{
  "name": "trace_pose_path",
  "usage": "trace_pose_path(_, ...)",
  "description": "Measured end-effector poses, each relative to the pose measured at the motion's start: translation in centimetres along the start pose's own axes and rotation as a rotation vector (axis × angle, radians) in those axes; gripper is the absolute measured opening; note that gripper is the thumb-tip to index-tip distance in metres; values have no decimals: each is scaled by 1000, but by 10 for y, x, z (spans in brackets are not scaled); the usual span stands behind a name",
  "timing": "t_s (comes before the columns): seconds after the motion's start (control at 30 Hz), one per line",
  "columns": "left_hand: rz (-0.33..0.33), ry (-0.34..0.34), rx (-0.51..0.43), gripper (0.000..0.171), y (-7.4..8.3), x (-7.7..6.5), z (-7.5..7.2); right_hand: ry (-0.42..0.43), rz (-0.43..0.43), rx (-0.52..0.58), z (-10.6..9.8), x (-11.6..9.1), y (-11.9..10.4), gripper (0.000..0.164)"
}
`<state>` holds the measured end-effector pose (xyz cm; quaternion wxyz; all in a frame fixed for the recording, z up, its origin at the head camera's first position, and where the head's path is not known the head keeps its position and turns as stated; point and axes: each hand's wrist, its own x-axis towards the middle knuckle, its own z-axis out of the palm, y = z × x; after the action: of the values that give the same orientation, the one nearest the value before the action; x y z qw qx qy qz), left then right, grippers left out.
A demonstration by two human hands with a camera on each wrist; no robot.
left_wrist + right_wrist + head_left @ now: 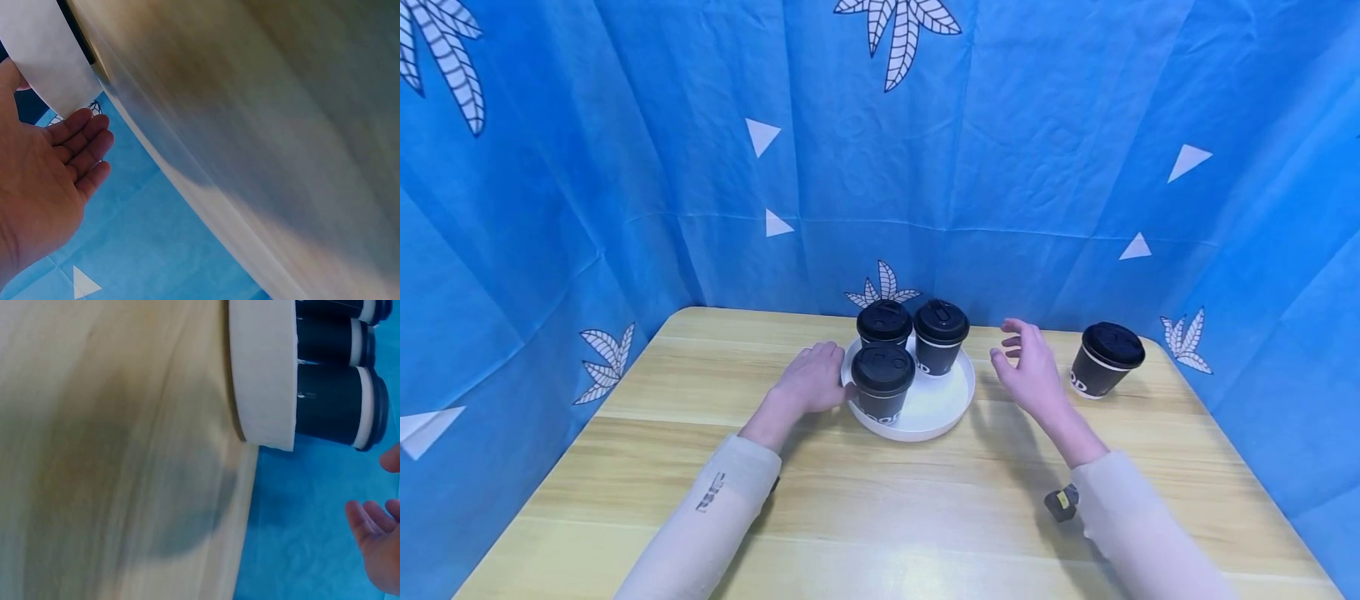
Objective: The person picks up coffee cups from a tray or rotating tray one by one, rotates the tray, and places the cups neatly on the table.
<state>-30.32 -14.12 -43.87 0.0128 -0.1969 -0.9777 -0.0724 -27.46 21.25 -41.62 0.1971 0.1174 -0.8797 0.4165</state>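
Observation:
A round white tray with a raised rim stands on the table. Three black paper cups with black lids are on it: a front cup, a back left cup and a back right cup. My left hand grips the tray's left rim, thumb over the edge; in the left wrist view the curled fingers meet the tray's outer wall. My right hand hovers right of the tray, fingers loosely bent, holding nothing. Another lidded cup stands right of that hand.
The wooden table ends at a blue curtain behind and on both sides. A small black device with a yellow label sits by my right sleeve.

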Motion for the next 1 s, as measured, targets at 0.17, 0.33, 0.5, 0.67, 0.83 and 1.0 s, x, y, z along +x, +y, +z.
trace_pose_path(0.17,-6,-5,1,52,1,0,1,-37,17,16,11,-1,5,54)
trace_pose_path(0.33,-6,-1,4,51,2,0,0,-87,48,0,21,-3,9,54)
trace_pose_path(0.5,-3,2,0,50,3,-1,-1,-133,68,-35,28,-7,11,55)
trace_pose_path(0.67,-4,3,2,49,3,-1,0,-178,77,-59,33,-10,11,56)
trace_pose_path(0.83,-9,5,5,51,3,-1,1,-216,78,-87,38,-9,14,56)
trace_pose_path(1.0,-7,6,5,50,3,-2,1,-258,97,-111,41,-8,16,54)
